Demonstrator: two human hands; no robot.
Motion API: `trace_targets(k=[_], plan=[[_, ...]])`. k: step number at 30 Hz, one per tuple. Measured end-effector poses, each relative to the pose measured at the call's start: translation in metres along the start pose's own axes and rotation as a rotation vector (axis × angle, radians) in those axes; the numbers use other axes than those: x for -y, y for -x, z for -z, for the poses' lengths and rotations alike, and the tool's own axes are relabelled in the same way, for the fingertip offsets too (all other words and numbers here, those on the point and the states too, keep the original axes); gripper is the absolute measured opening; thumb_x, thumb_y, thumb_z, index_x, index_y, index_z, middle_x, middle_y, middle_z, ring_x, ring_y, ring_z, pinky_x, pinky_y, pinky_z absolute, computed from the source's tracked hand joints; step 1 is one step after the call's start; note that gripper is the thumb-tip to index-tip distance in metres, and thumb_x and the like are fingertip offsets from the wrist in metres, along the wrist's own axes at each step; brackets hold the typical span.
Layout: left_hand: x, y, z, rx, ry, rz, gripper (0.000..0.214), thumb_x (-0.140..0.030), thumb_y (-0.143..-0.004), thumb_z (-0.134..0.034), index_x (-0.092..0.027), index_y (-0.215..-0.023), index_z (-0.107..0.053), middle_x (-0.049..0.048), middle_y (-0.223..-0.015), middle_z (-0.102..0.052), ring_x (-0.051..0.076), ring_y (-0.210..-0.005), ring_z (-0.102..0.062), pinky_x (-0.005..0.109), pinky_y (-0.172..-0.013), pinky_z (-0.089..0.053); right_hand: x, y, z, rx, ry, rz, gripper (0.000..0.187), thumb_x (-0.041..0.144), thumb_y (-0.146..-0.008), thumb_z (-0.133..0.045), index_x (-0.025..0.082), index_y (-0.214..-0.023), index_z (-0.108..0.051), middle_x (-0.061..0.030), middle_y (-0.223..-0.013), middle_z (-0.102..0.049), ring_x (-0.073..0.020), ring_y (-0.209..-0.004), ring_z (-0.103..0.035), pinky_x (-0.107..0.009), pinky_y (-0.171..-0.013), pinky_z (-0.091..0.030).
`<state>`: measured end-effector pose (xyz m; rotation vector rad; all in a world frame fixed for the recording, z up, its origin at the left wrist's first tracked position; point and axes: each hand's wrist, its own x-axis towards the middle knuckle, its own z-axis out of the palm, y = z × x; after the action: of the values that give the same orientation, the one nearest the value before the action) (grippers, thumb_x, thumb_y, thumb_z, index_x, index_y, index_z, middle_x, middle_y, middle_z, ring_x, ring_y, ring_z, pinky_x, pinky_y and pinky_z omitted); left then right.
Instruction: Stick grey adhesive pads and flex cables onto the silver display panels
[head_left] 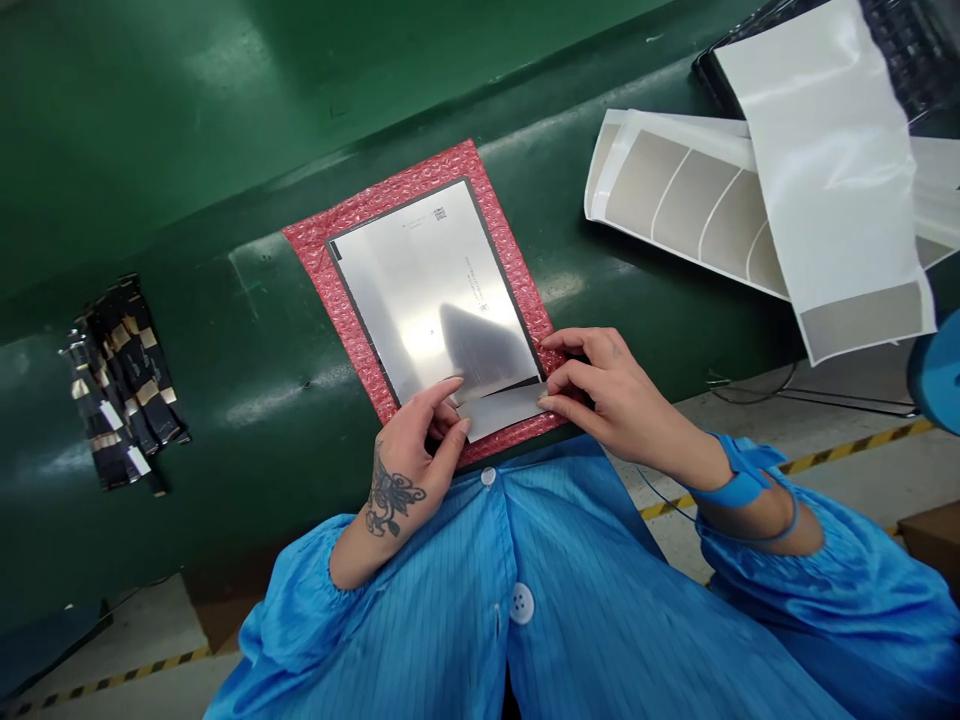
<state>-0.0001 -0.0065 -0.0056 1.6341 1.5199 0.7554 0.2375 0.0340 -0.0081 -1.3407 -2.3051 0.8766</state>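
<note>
A silver-backed display panel [405,290] with a dark edge and small printed codes lies on a red bubble-wrap sheet [319,250]. Across the panel's near edge is a grey adhesive strip [504,410], slightly tilted, with a dark gap showing between it and the panel. My left hand [416,440] pinches the strip's left end, its index finger lying over the panel. At the right end, my right hand [600,390] has the strip's corner between thumb and index finger. Whether the strip touches the panel along its length, I cannot tell.
Black flat flex cables [127,380] are bunched at the left of the green mat [247,390]. To the right lie sheets of grey adhesive pieces [667,195], a white backing sheet [825,170] and black trays [919,60]. A blue wrist strap [739,475] circles my right wrist.
</note>
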Motion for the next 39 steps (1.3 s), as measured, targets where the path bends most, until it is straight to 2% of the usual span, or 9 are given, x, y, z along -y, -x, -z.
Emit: trace_targets(k=[13,23,30,39], plan=[[-0.005,-0.001,0.002,0.033,-0.059,-0.045,0.032,-0.015,-0.086,-0.057,-0.02,-0.118,-0.059,-0.002,-0.075,-0.062,0.01,-0.066,-0.058,0.022,-0.066,-0.051,0.0,0.001,-0.003,-0.029,0.007,0.008,0.009,0.021,-0.089,-0.056,0.022,-0.08,-0.055,-0.0116,-0.118,-0.053,-0.0303,-0.11,-0.051,-0.052,-0.088,-0.044],[-0.009,-0.006,0.007,0.135,0.143,0.092,0.039,-0.014,-0.085,-0.057,-0.019,-0.124,-0.052,-0.0037,-0.073,-0.056,0.009,-0.063,-0.053,0.02,-0.062,-0.047,-0.003,0.002,-0.004,-0.051,0.015,0.031,0.011,0.023,-0.09,-0.056,0.021,-0.079,-0.055,-0.0111,-0.117,-0.055,-0.029,-0.109,-0.052,-0.05,-0.088,-0.045],[-0.01,-0.002,0.004,0.093,0.001,0.053,0.037,-0.013,-0.086,-0.055,-0.02,-0.122,-0.053,-0.0034,-0.075,-0.058,0.008,-0.061,-0.053,0.02,-0.062,-0.047,-0.003,0.002,-0.004,-0.046,0.012,0.041,0.011,0.022,-0.09,-0.057,0.021,-0.079,-0.056,-0.0114,-0.117,-0.055,-0.0287,-0.11,-0.052,-0.049,-0.088,-0.044],[-0.009,-0.002,0.004,0.085,-0.069,0.021,0.037,-0.013,-0.085,-0.054,-0.019,-0.122,-0.054,-0.0031,-0.075,-0.059,0.009,-0.062,-0.055,0.02,-0.063,-0.048,-0.004,0.002,-0.004,-0.049,0.02,0.047,0.011,0.022,-0.09,-0.057,0.021,-0.079,-0.056,-0.0112,-0.117,-0.055,-0.0293,-0.11,-0.052,-0.05,-0.088,-0.044]])
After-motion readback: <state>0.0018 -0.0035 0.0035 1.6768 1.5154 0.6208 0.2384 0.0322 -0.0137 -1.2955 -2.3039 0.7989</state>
